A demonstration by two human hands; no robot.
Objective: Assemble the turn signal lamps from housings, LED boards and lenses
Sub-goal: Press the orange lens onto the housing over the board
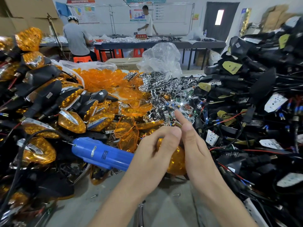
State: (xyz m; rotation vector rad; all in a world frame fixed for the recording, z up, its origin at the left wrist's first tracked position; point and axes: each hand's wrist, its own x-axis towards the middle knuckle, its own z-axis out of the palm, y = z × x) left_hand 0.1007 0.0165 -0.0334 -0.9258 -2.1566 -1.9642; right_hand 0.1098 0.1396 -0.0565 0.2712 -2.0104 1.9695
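Two hands at centre | your left hand (152,158) grip curls round the amber lamp (176,161), held between your palms over the surface (105,194) | right hand (196,149) grip released, fingers straight beside it | square its edges flush before reaching for blue screwdriver (101,154) lying left.

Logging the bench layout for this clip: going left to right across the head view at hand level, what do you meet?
heap of finished amber-lens lamps with black housings → blue plastic electric screwdriver → left hand → right hand → tangled pile of black plastic housings with wires
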